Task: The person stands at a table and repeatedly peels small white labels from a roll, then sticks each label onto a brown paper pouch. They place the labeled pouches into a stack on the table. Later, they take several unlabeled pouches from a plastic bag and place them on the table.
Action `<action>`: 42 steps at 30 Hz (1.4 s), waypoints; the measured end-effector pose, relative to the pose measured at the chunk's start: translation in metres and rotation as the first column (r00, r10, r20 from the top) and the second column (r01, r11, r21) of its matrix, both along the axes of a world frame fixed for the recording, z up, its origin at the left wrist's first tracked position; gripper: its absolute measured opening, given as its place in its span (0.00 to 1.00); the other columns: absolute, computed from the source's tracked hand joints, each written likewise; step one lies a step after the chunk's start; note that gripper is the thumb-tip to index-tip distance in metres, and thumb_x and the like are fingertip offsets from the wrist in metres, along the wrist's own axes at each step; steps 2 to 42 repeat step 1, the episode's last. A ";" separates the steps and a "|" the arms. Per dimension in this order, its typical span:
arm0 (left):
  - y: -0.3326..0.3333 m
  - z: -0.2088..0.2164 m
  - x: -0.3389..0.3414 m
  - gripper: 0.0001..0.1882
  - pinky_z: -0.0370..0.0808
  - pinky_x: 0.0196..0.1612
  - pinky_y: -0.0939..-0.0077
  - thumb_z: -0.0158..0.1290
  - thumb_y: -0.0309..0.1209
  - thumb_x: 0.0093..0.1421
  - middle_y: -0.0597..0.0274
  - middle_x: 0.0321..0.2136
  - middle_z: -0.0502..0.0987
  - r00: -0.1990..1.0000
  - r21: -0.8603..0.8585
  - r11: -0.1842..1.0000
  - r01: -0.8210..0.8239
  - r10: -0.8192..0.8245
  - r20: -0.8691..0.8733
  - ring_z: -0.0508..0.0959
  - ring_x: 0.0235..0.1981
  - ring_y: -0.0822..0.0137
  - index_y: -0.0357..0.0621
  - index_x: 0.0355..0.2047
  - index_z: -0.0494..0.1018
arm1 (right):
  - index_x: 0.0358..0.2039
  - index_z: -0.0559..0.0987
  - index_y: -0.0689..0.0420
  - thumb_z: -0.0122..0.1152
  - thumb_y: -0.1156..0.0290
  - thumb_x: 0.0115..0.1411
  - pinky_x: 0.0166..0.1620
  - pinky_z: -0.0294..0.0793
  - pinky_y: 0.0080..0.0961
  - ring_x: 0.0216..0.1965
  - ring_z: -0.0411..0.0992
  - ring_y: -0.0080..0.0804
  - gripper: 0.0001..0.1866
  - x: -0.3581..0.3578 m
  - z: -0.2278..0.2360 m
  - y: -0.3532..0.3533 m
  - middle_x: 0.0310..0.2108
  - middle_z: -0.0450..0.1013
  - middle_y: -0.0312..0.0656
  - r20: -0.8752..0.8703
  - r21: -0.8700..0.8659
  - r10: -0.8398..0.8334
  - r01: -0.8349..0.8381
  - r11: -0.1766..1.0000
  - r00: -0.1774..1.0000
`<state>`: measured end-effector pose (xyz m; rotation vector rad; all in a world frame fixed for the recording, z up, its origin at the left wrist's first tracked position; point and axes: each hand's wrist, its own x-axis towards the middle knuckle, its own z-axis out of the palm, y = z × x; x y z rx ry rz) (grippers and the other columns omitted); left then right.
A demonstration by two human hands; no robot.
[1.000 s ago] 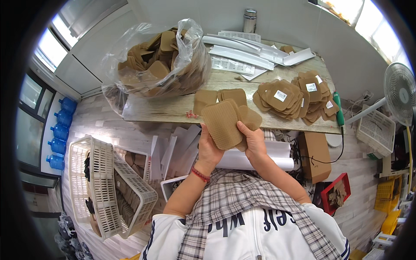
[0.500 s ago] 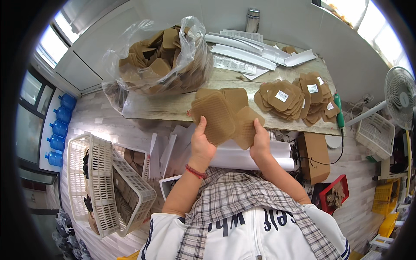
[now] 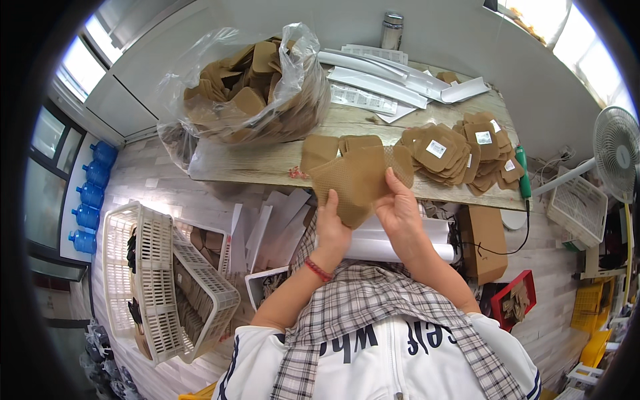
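Above the near edge of the table I hold brown round-cornered textured pads (image 3: 350, 180), overlapping in a fan. My left hand (image 3: 332, 230) grips their lower left side, thumb on top and fingers hidden underneath. At the right side, my right hand (image 3: 400, 210) pinches them with its thumb on the upper face. Just behind, partly covered by the held pads, more brown pads (image 3: 319, 149) lie on the table. To the right are heaps of similar pads (image 3: 440, 153), some bearing white stickers.
A clear plastic bag (image 3: 303, 87) full of brown pads stands at the table's back left. White curled sheets (image 3: 373, 80) and a steel flask (image 3: 393, 32) are behind. A green-handled corded tool (image 3: 522, 173) lies at the right edge. White crates (image 3: 157, 280) stand lower left; a fan (image 3: 615, 150) is at right.
Both hands have shifted slightly right, and the pads have turned and overlap more closely. The right hand has moved further in over them. Some pads behind on the table are now more exposed.
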<state>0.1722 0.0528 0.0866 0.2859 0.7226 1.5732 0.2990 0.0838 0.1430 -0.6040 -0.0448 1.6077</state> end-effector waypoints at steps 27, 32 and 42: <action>0.001 0.000 -0.001 0.30 0.67 0.62 0.54 0.50 0.39 0.70 0.60 0.64 0.63 1.000 0.001 1.000 -0.001 0.001 -0.002 0.66 0.63 0.59 0.48 0.68 0.55 | 0.50 0.74 0.57 0.65 0.76 0.61 0.60 0.72 0.32 0.54 0.72 0.34 0.17 -0.010 0.002 0.001 0.48 0.75 0.40 -0.051 -0.028 -0.001 0.000 1.000 0.999; 0.001 0.000 -0.001 0.30 0.67 0.62 0.54 0.50 0.39 0.70 0.60 0.64 0.63 1.000 0.001 1.000 -0.001 0.001 -0.002 0.66 0.63 0.59 0.48 0.68 0.55 | 0.50 0.74 0.57 0.65 0.76 0.61 0.60 0.72 0.32 0.54 0.72 0.34 0.17 -0.010 0.002 0.001 0.48 0.75 0.40 -0.051 -0.028 -0.001 0.000 1.000 0.999; 0.001 0.000 -0.001 0.30 0.67 0.62 0.54 0.50 0.39 0.70 0.60 0.64 0.63 1.000 0.001 1.000 -0.001 0.001 -0.002 0.66 0.63 0.59 0.48 0.68 0.55 | 0.50 0.74 0.57 0.65 0.76 0.61 0.60 0.72 0.32 0.54 0.72 0.34 0.17 -0.010 0.002 0.001 0.48 0.75 0.40 -0.051 -0.028 -0.001 0.000 1.000 0.999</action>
